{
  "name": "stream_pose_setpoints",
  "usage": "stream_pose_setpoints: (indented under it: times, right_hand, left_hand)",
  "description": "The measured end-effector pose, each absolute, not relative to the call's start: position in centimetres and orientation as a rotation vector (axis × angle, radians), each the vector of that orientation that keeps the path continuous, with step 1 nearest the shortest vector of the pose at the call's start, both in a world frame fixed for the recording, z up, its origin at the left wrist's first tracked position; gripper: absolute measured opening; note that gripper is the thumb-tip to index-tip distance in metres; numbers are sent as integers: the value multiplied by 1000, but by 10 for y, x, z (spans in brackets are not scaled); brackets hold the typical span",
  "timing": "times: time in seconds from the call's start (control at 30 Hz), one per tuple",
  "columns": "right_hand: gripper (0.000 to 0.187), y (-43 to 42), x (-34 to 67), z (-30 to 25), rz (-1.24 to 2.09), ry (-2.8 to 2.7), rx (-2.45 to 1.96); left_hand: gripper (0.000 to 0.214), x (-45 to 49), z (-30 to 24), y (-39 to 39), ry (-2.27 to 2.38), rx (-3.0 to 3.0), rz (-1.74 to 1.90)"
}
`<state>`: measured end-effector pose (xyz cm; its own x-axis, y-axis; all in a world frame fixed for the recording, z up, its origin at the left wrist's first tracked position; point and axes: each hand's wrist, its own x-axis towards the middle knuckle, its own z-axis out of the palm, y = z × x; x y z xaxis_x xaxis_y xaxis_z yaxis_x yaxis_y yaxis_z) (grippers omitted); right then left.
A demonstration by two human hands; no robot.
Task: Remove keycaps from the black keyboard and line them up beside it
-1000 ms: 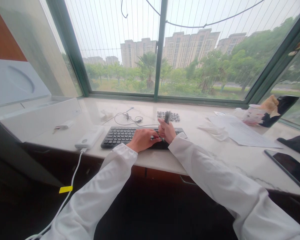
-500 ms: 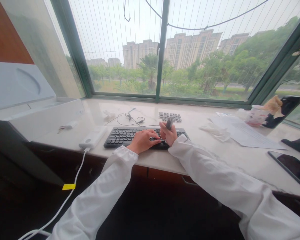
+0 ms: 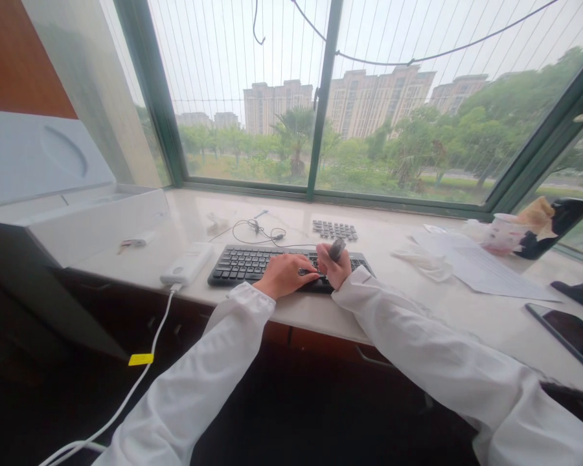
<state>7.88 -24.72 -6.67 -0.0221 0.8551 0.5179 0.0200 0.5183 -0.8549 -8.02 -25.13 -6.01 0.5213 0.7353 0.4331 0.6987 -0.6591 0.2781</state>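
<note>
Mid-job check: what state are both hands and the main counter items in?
Left hand: fingers curled, grip unclear
Right hand: closed around dark handle
Keyboard: flat, partly covered
Loose keys: laid in rows
Cable: loosely looped
White block: cord plugged in
Phone: flat, screen dark
Cup: upright
Paper: flat

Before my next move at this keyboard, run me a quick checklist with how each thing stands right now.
1. Keyboard lying flat on the table: ok.
2. Right hand closed around the dark handle: ok.
3. Handle's lower end well placed: cannot tell, the hands hide it.
4. Left hand at the keyboard, next to the right: ok.
5. Loose keys grouped behind the keyboard: ok.
6. Cable neatly coiled: not ok, it lies in loose loops.
</note>
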Motion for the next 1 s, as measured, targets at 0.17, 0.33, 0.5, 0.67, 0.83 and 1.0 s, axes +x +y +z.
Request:
stream_pose_setpoints:
  times: [0.17,0.33,0.5,0.67,0.83,1.0]
  right_hand:
    - [49,-240,76,-66,940,-1300,-765]
    - [43,-229,71,-59,1050,-1088,-842]
    - [38,-225,66,-57,944,-917,-967]
    - [37,-221,60,-63,806,-837,-1055]
    - [34,-219,58,-62,796,-619,-1015]
    - [42,-217,70,-64,866,-522,-937]
  left_hand:
    - [30,-81,-61,-253,1263,2710,805]
    - [33,-80,-60,-256,1275,2772,807]
    - [30,-79,-60,-256,1282,2761,799]
    - [29,-80,-62,-253,1267,2756,825]
    - [29,-79,-61,-253,1246,2759,815]
    - [30,-78,-58,-255,1240,2736,798]
